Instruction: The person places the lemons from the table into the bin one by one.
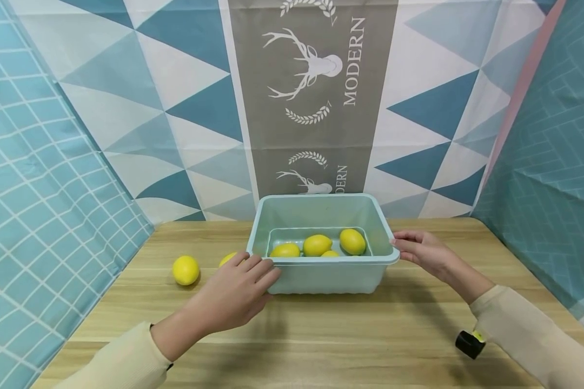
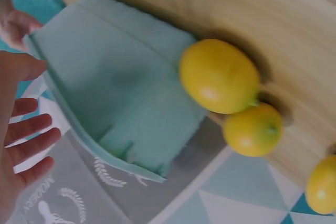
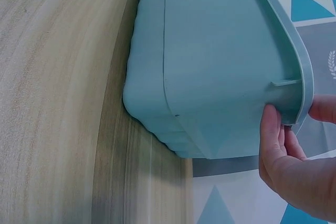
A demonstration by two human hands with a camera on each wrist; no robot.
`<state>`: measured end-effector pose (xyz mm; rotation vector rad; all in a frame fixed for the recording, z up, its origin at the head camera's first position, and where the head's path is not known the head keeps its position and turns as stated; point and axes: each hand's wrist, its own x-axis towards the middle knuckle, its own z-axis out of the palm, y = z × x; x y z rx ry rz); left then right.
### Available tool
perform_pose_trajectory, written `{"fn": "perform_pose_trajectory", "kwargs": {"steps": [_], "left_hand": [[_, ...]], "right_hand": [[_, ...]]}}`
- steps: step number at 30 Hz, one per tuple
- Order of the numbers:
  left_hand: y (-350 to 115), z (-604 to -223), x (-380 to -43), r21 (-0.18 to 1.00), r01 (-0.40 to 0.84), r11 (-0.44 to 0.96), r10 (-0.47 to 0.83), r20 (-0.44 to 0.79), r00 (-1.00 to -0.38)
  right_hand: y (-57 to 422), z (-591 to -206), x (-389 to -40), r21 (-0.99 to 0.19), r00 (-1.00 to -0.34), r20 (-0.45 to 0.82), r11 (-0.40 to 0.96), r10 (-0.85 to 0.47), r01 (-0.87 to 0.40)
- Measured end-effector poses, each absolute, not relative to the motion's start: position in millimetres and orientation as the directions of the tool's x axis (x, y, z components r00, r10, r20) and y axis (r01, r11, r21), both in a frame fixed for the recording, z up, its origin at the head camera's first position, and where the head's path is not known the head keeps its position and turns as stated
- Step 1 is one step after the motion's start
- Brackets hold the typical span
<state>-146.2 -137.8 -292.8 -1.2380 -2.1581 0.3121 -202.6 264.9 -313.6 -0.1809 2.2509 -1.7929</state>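
A light blue plastic bin stands on the wooden table with several lemons inside. My right hand pinches its front right rim; in the right wrist view the fingers lie under the lip and the thumb is on the other side. At the front left corner is my left hand. The left wrist view shows its thumb right at the rim and its fingers extended and spread. Two lemons lie beside the bin's left wall there, partly hidden by the left hand in the head view.
Another lemon lies farther left on the table. Patterned cloth hangs behind the table, with blue tiled-pattern cloth at the left and teal cloth at the right. A small black device sits at the right wrist.
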Motion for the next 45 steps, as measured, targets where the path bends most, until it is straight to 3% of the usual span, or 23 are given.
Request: {"fn": "perform_pose_trajectory", "kwargs": {"steps": [5, 8, 12, 20, 27, 45], "left_hand": [[-150.4, -305.5, -151.2, -0.551, 0.675, 0.49, 0.867, 0.387, -0.314], [-156.6, -313.1, -154.8, -0.567, 0.669, 0.481, 0.874, 0.368, -0.317], [-163.7, -324.7, -160.3, -0.528, 0.665, 0.528, 0.849, 0.347, -0.398], [-171.2, -344.3, -165.4, -0.406, 0.532, 0.743, 0.666, 0.375, -0.645], [-166.7, -356.9, -168.7, -0.26, 0.444, 0.858, 0.512, 0.359, -0.78], [-153.6, -366.4, -187.1, -0.078, 0.419, 0.904, 0.426, 0.191, -0.884]], "right_hand": [[266.2, -314.0, -201.4, -0.969, -0.96, -0.127, 0.237, -0.25, 0.067], [267.8, -314.3, -200.6, -0.968, -0.96, -0.133, 0.242, -0.247, 0.072], [268.4, -314.0, -201.7, -0.966, -0.96, -0.13, 0.249, -0.25, 0.066], [265.9, -307.8, -204.8, -0.96, -0.96, -0.143, 0.27, -0.24, 0.075], [265.8, -306.6, -203.6, -0.959, -0.959, -0.159, 0.266, -0.234, 0.094], [264.6, -310.1, -202.1, -0.96, -0.962, -0.16, 0.262, -0.221, 0.099]]}}
